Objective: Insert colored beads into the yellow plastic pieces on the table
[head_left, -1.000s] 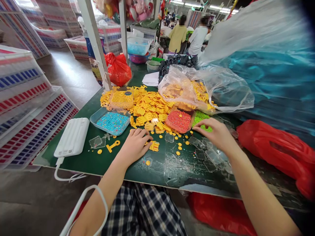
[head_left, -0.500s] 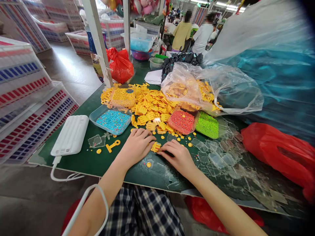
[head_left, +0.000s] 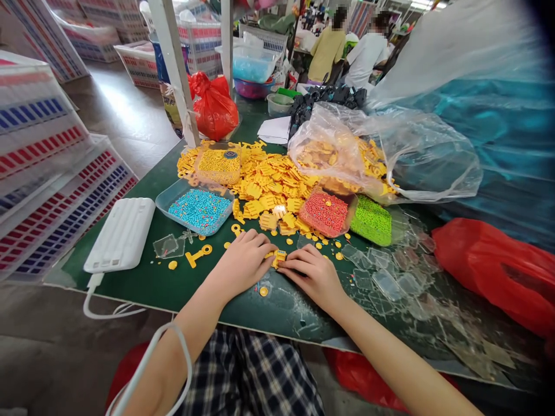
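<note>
My left hand (head_left: 243,263) and my right hand (head_left: 313,273) meet over the green table (head_left: 151,283), fingers curled and pinched on a small yellow plastic piece (head_left: 280,256) between their tips. Just beyond lies a big heap of yellow plastic pieces (head_left: 269,185). Trays of beads stand around the heap: blue beads (head_left: 197,208), yellow beads (head_left: 219,163), red beads (head_left: 323,212) and green beads (head_left: 372,219). A yellow key-shaped piece (head_left: 198,254) lies left of my left hand. Several small clear plastic lids (head_left: 385,280) are scattered right of my right hand.
A white power bank (head_left: 121,234) with a cable lies at the table's left. A clear bag (head_left: 368,156) holds more yellow pieces. Red bags (head_left: 498,271) sit at the right and at the back by a white post (head_left: 173,63). Two people sit far behind.
My right hand came back from the green beads to the yellow piece at my left hand. Both hands now pinch it closer together.
</note>
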Demonstrator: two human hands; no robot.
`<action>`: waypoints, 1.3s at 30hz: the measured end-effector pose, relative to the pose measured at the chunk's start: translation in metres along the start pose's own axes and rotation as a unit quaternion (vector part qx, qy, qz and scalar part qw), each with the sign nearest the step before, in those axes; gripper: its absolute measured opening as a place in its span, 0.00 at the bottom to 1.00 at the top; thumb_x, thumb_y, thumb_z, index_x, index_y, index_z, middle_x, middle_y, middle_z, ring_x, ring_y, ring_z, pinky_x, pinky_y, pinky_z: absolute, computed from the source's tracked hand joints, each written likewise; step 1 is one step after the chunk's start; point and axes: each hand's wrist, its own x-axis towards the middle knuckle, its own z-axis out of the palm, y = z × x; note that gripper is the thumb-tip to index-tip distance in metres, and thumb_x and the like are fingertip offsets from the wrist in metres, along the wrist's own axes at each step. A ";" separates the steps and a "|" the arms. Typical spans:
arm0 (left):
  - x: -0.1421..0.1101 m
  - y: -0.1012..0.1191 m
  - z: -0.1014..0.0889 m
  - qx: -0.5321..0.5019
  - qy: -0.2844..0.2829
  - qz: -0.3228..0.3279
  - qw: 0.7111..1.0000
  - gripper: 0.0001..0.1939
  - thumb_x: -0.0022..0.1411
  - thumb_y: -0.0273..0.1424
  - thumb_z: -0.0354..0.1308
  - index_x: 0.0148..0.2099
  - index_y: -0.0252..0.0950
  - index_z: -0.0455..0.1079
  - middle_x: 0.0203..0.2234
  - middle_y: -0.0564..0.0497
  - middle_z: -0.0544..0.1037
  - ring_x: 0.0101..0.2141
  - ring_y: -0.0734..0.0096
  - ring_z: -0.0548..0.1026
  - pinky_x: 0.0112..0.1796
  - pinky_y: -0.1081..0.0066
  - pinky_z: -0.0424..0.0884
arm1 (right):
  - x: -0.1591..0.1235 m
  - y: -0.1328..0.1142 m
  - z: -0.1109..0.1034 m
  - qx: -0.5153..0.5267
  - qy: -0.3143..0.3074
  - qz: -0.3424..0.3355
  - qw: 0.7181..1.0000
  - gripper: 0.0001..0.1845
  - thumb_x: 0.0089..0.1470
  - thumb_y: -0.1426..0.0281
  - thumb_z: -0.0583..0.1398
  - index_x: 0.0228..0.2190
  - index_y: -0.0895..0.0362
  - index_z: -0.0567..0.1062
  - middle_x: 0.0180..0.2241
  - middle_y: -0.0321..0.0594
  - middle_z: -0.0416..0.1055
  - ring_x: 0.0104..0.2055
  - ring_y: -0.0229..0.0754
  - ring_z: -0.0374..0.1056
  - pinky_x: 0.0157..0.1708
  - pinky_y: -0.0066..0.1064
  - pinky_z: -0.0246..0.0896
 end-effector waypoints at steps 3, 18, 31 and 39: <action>0.000 -0.001 0.002 -0.014 -0.008 -0.007 1.000 0.12 0.69 0.31 0.49 0.46 0.35 0.72 0.38 0.47 0.75 0.41 0.61 0.68 0.43 0.62 0.66 | 0.000 0.001 0.000 -0.014 0.005 -0.013 1.000 0.10 0.60 0.66 0.59 0.35 0.54 0.80 0.31 0.38 0.75 0.33 0.40 0.62 0.31 0.30 0.63; 0.000 -0.002 0.000 -0.046 -0.021 -0.021 0.999 0.11 0.69 0.31 0.50 0.48 0.34 0.71 0.41 0.47 0.75 0.43 0.59 0.69 0.44 0.59 0.68 | 0.001 0.004 -0.006 -0.019 -0.015 0.003 1.000 0.11 0.61 0.65 0.58 0.41 0.48 0.80 0.31 0.39 0.74 0.33 0.41 0.62 0.31 0.32 0.63; 0.000 -0.003 0.000 -0.055 -0.023 -0.003 0.998 0.11 0.69 0.32 0.50 0.48 0.36 0.70 0.41 0.47 0.74 0.43 0.61 0.69 0.43 0.61 0.67 | 0.002 0.006 -0.010 0.016 -0.025 0.003 1.000 0.09 0.59 0.63 0.59 0.34 0.49 0.81 0.32 0.39 0.73 0.36 0.41 0.62 0.35 0.34 0.64; 0.000 -0.004 0.001 -0.061 -0.020 -0.009 0.998 0.11 0.69 0.32 0.50 0.47 0.36 0.71 0.41 0.48 0.75 0.43 0.61 0.69 0.44 0.62 0.67 | 0.001 0.004 -0.012 0.014 -0.003 0.010 1.000 0.09 0.59 0.64 0.59 0.36 0.48 0.81 0.32 0.39 0.74 0.35 0.41 0.63 0.35 0.35 0.64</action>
